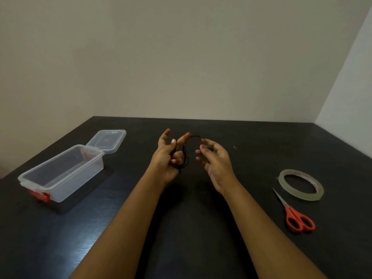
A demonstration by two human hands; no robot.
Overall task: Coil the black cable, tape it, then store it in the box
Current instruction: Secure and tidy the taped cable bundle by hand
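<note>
Several thin loops of black cable (193, 136) are held above mid-desk in the left hand (169, 156): middle fingers curled on the bundle, thumb pressing, index and little finger extended. One arc runs to the right hand (215, 160), whose fingers are loosely bent; whether they pinch the strand cannot be told. Risk: the wire looks springy and slick, so a slackened grip would probably let the coil spring open or tangle. Clear plastic box (60, 174), open, near the dark matt desk's (191, 208) left edge; lid (106, 140) behind it. Glossy tape ring (296, 193) and red-handled scissors (289, 213) near the right edge.
</note>
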